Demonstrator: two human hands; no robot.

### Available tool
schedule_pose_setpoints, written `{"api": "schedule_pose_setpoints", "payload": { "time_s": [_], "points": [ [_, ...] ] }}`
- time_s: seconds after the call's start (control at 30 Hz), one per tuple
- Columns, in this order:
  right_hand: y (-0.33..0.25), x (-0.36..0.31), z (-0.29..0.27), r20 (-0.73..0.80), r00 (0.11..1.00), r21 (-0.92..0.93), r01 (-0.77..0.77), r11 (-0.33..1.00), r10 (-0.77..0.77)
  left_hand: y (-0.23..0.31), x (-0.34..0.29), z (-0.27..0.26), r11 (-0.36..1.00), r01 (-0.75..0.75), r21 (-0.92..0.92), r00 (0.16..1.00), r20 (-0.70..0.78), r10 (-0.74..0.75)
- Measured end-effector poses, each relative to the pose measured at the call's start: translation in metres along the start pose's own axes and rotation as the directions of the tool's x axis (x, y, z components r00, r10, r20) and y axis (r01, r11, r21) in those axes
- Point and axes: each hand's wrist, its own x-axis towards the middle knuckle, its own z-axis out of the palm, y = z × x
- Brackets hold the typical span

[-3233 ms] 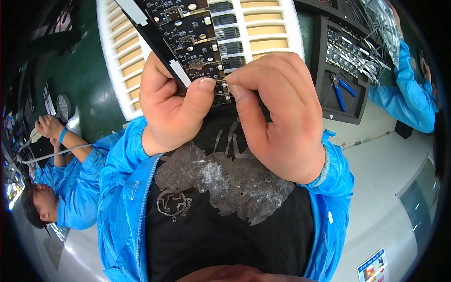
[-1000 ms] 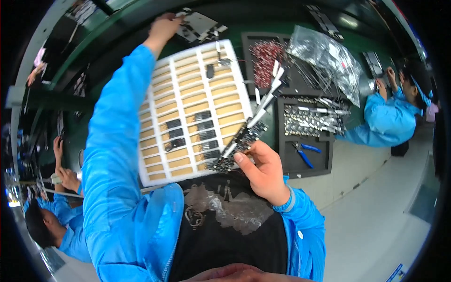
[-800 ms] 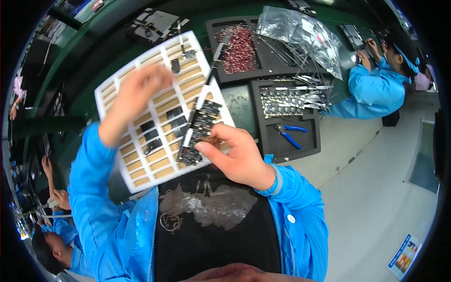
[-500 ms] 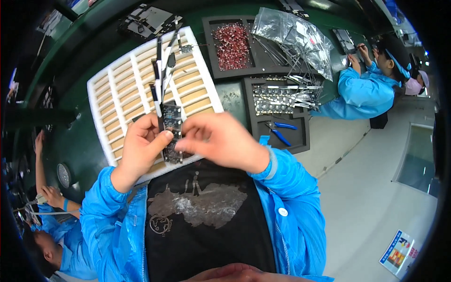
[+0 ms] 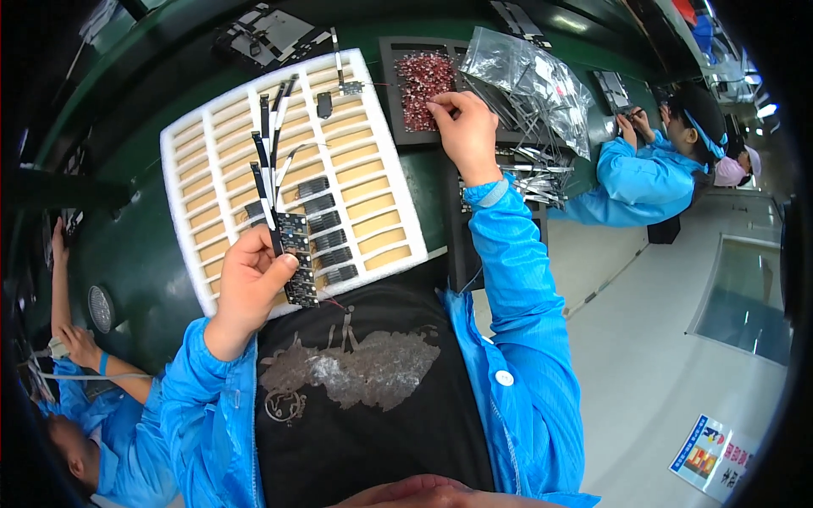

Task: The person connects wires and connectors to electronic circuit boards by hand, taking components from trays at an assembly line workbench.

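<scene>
My left hand (image 5: 241,292) grips a strip of black circuit boards (image 5: 296,241) between thumb and fingers, above the near part of a white foam tray (image 5: 415,241). Long black-and-white flat cables (image 5: 269,157) stick up from the strip's far end, and a thin reddish wire shows by its near end. Farther right, my right hand (image 5: 470,140) reaches to a heap of small red parts (image 5: 423,76) in a dark tray (image 5: 388,63). Its thumb and forefinger are pinched together at the heap's near edge. Whatever lies between those fingertips is too small to make out.
Black finned pieces (image 5: 322,222) lie in slots of the foam tray. A clear plastic bag (image 5: 533,76) rests over thin dark strips beyond my right hand. More flat-cabled boards (image 5: 542,182) lie beside my right forearm. Co-workers in blue sit at right (image 5: 648,182) and left (image 5: 127,440).
My right hand has left the circuit boards and moved away and to the right, to the red parts. Still holding the strip, my left hand has shifted slightly; finned pieces in the foam tray are uncovered.
</scene>
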Motion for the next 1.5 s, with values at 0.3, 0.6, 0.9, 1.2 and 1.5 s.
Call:
{"api": "schedule_pose_setpoints", "payload": {
  "time_s": [0.3,0.6,0.9,1.2,1.5],
  "points": [
    [0.002,0.007,0.005,-0.142,0.976,0.339,-0.108,0.934,0.164,-0.001,-0.001,0.002,0.999,-0.005,-0.054,0.999,0.034,0.007],
    [0.004,0.018,0.004,-0.254,0.958,0.025,0.144,0.989,-0.133,-0.003,-0.002,0.003,0.998,-0.009,-0.055,0.999,0.049,0.011],
    [-0.006,0.021,0.009,-0.228,0.965,0.395,-0.032,0.918,0.132,-0.003,-0.004,0.004,0.998,-0.018,-0.054,0.999,0.045,0.021],
    [0.002,0.020,0.011,-0.268,0.963,0.287,0.094,0.953,-0.015,-0.001,-0.005,0.006,0.999,0.031,-0.045,0.999,0.027,-0.030],
    [-0.078,-0.009,-0.035,0.052,0.986,0.708,-0.150,0.690,0.161,0.000,-0.006,0.011,0.995,0.029,-0.092,0.999,0.023,-0.027]
  ]
}}
